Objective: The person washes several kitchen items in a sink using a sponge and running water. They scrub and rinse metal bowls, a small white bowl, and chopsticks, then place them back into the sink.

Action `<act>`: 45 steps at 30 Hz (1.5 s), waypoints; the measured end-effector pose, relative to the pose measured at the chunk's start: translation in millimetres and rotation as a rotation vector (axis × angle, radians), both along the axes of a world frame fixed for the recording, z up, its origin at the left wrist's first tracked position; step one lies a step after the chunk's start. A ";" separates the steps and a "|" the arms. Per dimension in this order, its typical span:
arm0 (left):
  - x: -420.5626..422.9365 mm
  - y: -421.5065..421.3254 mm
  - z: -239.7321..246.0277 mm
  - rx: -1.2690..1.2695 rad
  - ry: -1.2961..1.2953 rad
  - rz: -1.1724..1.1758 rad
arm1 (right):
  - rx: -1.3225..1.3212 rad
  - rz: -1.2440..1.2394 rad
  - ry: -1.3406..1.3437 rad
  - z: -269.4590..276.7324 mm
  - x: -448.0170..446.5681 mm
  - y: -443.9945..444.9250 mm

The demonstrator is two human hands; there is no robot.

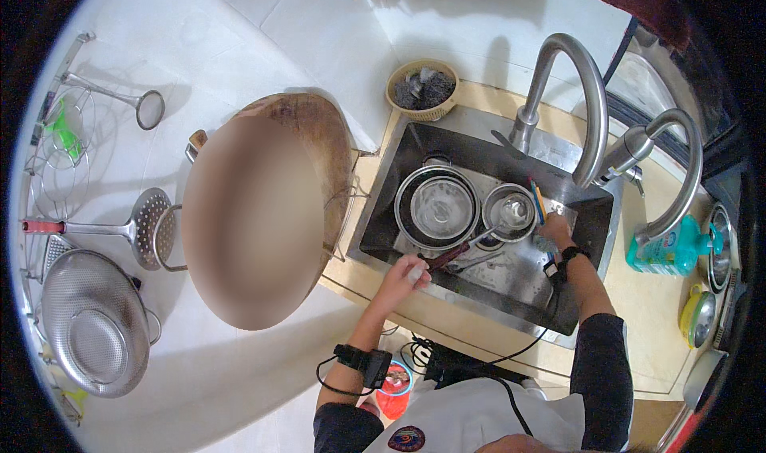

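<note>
My left hand [410, 273] is at the near left rim of the steel sink [440, 290], its fingers closed around the end of a ladle's dark red handle [453, 254]. A small whitish patch shows at those fingers. The ladle's metal bowl [513, 208] rests inside a small steel pot [488, 223]. My right hand [556, 228], over the sink's right half, grips a few coloured sticks, perhaps chopsticks [540, 202], and a greenish mesh-like item [543, 242] too small to identify. Left of the small pot stand nested round steel pots [440, 208]. A thin utensil [479, 263] lies below them.
A tall curved faucet [598, 112] and a second spout [694, 154] overhang the sink. A basket [422, 113] of scouring pads stands behind. Right are a teal bottle [667, 252] and yellow container [697, 318]. A wooden board [335, 136], skimmer [152, 228] and colander [96, 321] are left.
</note>
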State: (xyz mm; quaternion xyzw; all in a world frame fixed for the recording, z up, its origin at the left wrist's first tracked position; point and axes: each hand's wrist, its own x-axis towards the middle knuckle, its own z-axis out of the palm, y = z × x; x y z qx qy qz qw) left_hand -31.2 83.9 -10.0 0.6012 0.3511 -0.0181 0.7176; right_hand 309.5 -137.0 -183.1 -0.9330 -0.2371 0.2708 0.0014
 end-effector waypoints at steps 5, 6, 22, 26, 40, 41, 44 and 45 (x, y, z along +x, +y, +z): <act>-4.5 1.8 1.7 0.012 0.017 0.014 | -0.023 -0.059 -0.009 -12.9 -16.3 2.3; -2.5 2.0 1.9 0.021 -0.018 0.015 | -0.103 0.029 0.038 -10.1 -16.0 1.5; 142.2 -62.0 -41.7 0.310 -0.106 -0.121 | 0.152 0.232 0.150 117.7 -41.1 -34.8; 180.0 -79.1 -34.3 0.245 -0.166 0.396 | 0.132 0.405 0.078 164.0 -74.5 -25.0; 151.1 -134.5 -15.0 -0.104 -0.501 0.375 | 0.513 0.407 0.086 183.0 -114.8 -14.7; 151.5 -138.4 -15.3 -0.254 -0.487 0.441 | 0.505 0.370 0.111 187.3 -116.1 -14.2; 156.4 -138.8 -17.5 -0.278 -0.452 0.663 | 0.526 0.323 0.149 193.3 -122.5 -13.2; 156.9 -138.9 -19.7 -0.258 -0.418 0.774 | 0.589 0.324 0.135 192.8 -124.2 -12.9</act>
